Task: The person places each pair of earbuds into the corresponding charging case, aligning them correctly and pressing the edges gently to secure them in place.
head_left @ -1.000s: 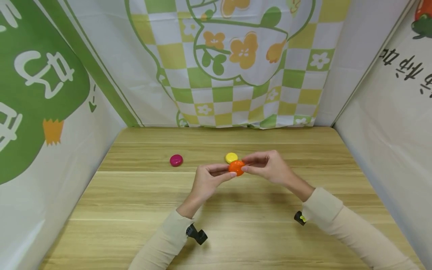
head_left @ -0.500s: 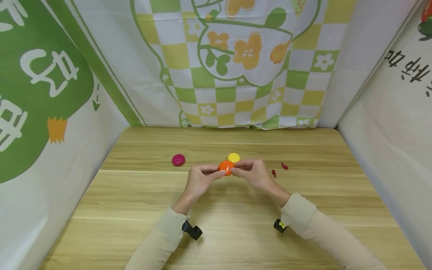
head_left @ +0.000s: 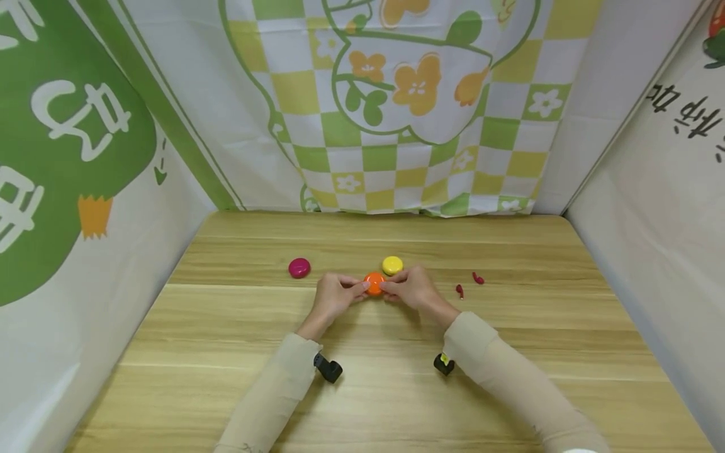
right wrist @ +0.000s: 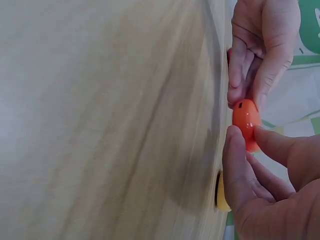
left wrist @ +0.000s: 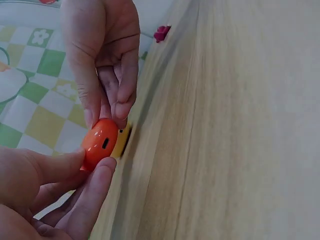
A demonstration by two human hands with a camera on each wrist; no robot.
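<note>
A small round orange shell is held just above the wooden table, pinched from both sides. My left hand pinches its left edge between thumb and fingers, and my right hand pinches its right edge. In the left wrist view the orange shell shows a small dark slot, with the left thumb against it. The right wrist view shows the orange shell edge-on between both hands. A yellow shell lies on the table right behind it.
A magenta shell lies on the table to the left. Two small red bits lie to the right of my right hand. Printed cloth walls close the table on the left, back and right.
Both hands have carried the orange shell down and to the left, toward the tabletop. Their shift uncovered the two small red bits on the right.
</note>
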